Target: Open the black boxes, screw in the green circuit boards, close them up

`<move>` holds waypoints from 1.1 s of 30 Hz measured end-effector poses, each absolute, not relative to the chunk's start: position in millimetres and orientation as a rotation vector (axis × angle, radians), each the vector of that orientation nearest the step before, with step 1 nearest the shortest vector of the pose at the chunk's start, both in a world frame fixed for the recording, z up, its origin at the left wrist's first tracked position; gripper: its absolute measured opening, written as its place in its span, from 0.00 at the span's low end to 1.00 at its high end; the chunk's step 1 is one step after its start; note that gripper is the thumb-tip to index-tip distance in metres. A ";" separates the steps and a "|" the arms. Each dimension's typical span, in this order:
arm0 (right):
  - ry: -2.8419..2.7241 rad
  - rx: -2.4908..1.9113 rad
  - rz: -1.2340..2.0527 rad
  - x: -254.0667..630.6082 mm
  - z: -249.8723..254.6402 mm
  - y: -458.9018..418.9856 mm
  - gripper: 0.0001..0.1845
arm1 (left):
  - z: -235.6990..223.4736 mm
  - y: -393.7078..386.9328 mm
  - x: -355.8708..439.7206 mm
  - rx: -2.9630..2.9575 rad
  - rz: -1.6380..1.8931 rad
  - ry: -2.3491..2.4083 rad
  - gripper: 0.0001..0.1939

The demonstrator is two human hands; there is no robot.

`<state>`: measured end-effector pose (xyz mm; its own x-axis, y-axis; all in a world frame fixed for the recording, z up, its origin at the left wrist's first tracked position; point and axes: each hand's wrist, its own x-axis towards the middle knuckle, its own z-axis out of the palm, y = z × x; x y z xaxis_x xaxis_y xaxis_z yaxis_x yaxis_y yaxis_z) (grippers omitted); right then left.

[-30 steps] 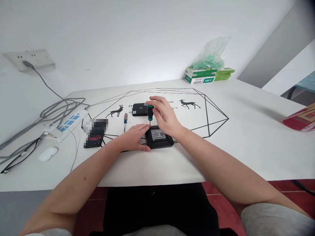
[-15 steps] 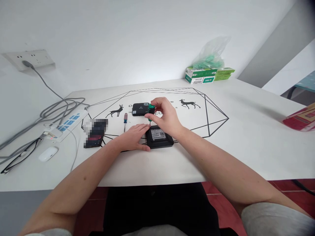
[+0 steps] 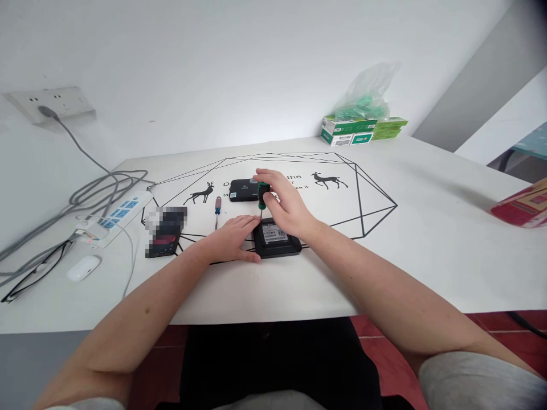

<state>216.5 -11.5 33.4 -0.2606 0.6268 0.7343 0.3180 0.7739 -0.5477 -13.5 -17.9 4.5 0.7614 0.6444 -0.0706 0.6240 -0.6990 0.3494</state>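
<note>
A black square device [image 3: 284, 245] with a white label on top lies flat on the table in front of me. My left hand [image 3: 233, 238] braces its left side, fingers at the far corner and thumb at the near one. Upright over that far left corner is a screwdriver [image 3: 262, 196] with a green and black handle, its tip down at the device. My right hand [image 3: 286, 205] is closed around the handle, partly covering it. Just behind stands another flat black device [image 3: 243, 191] with small labels, partly hidden by the screwdriver and hand.
Left of my hands lie a second screwdriver [image 3: 217, 212], a partly blurred phone [image 3: 166, 233], a white case [image 3: 84, 267], glasses [image 3: 36, 276] and a power strip [image 3: 123, 213] with coiled cable. Green and white boxes [image 3: 350, 128] under a plastic bag stand at the back right; a red package [image 3: 523, 206] sits far right.
My right hand has shifted its fingers on the screwdriver handle, from pinching near its top to wrapping over it from the right. My left hand and the device have stayed in place.
</note>
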 end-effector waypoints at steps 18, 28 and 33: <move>-1.639 -0.778 0.628 210.9 31.9 -9.3 0.23 | 4.2 -18.3 -13.3 2.613 0.061 0.982 0.64; -1.765 -0.834 0.438 215.6 34.7 -8.0 0.24 | 6.0 -19.2 -12.6 2.613 0.032 0.991 0.65; -1.757 -0.851 0.425 214.6 36.0 -9.1 0.22 | 7.5 -20.1 -12.3 2.601 -0.003 1.033 0.66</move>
